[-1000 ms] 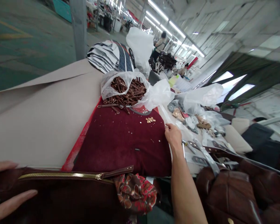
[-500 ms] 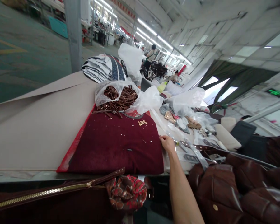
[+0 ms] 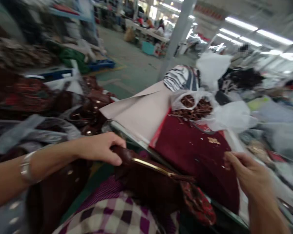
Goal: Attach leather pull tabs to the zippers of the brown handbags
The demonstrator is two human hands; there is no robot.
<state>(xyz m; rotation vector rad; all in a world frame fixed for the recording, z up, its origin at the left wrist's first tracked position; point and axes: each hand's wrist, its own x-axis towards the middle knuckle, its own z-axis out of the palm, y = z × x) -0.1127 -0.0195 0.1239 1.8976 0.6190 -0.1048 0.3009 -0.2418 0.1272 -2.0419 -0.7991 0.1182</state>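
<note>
My left hand (image 3: pixel 104 148) is closed on the near-left end of a dark brown leather bag (image 3: pixel 146 185), thumb and fingers around its corner. The bag lies across my lap, with a gold zipper (image 3: pixel 151 166) along its top edge and a red floral cloth piece (image 3: pixel 197 203) hanging at its right end. Above the right side of a folded maroon cloth (image 3: pixel 180 146), my right hand (image 3: pixel 246 172) is pinched; anything between its fingertips is too blurred to make out. A small cluster of gold rings (image 3: pixel 213 140) rests on that cloth.
A plastic bag of brown leather straps (image 3: pixel 195 105) sits at the cloth's far edge. Brown leather bags (image 3: pixel 95 100) are piled at the left. Grey-white board (image 3: pixel 146 107) covers the table's left part; plastic bags (image 3: pixel 241 115) crowd its right. A metal post (image 3: pixel 175 39) stands behind.
The view has swung left. My left hand has come into view, gripping the brown bag's end. My right hand stays near the maroon cloth's right edge, now raised, and the bag has tilted.
</note>
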